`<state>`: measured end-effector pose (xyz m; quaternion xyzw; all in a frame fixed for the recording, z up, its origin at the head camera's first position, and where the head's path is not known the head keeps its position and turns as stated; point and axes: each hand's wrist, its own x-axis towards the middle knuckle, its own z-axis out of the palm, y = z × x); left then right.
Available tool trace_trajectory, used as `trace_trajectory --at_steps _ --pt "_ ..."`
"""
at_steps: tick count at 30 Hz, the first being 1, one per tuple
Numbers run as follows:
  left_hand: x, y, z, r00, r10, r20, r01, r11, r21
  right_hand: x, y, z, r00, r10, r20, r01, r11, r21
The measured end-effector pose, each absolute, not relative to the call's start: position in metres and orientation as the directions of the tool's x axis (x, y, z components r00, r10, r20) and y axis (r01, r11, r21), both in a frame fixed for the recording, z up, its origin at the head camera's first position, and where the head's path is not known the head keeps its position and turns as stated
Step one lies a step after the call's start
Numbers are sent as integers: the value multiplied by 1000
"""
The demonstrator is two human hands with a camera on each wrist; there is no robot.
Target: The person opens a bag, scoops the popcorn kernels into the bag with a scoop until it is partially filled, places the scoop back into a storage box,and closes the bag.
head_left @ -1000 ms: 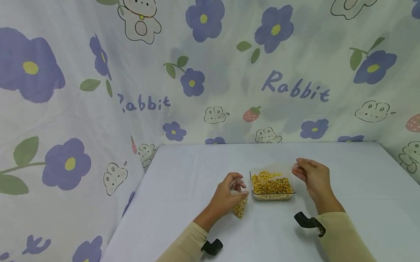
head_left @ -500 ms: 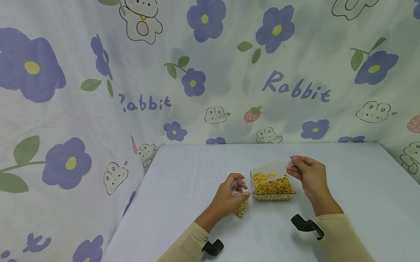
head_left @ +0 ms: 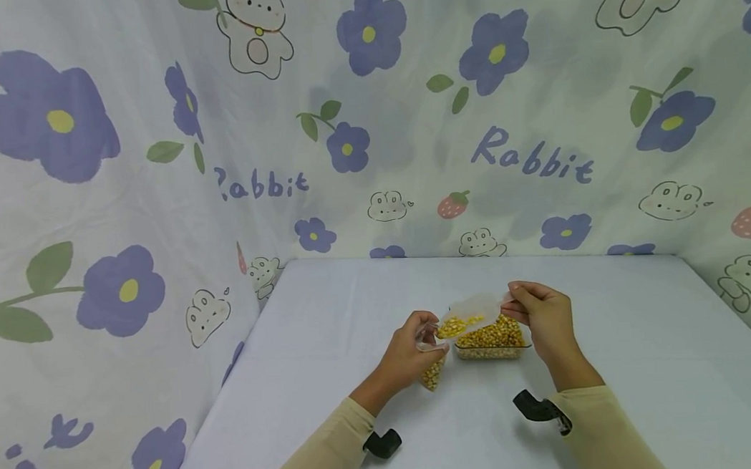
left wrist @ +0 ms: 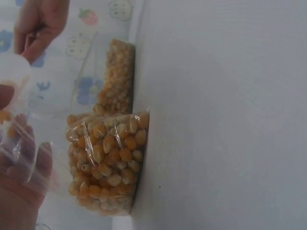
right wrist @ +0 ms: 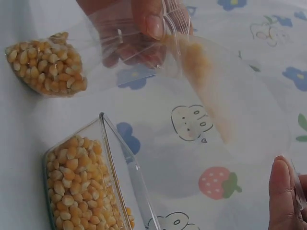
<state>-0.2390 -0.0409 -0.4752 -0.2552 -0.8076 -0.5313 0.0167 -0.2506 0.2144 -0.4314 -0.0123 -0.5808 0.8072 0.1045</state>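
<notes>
My left hand [head_left: 399, 355] grips the mouth of a clear zip bag [left wrist: 108, 163] and holds it apart, thumb and fingers curled at the opening. Corn kernels fill the bag's bottom, which rests on the table. Between the thumb and fingers of my right hand [head_left: 548, 321] is the handle of a translucent scoop [right wrist: 249, 105]. Its front end carries a small heap of yellow kernels [head_left: 456, 326] and overlaps the bag's opening in the right wrist view. Below the scoop stands a rectangular glass container [head_left: 491, 355] of corn kernels, partly covered by the scoop in the head view.
A white cloth covers the table [head_left: 329, 323]. Behind and to the left hangs a white curtain [head_left: 408, 132] with flowers and rabbits. Black wrist mounts [head_left: 383, 444] stick out from both sleeves near the tabletop.
My right hand has brought the loaded scoop leftward, from over the glass container to the bag's mouth. My left hand keeps its hold on the bag and has barely moved.
</notes>
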Motion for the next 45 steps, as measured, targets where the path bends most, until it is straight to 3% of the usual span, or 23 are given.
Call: trace_trajectory --at_steps 45 --pt "-240 -41 -472 -871 401 285 420 306 854 -243 207 -419 -966 181 186 -211 -134 -968"
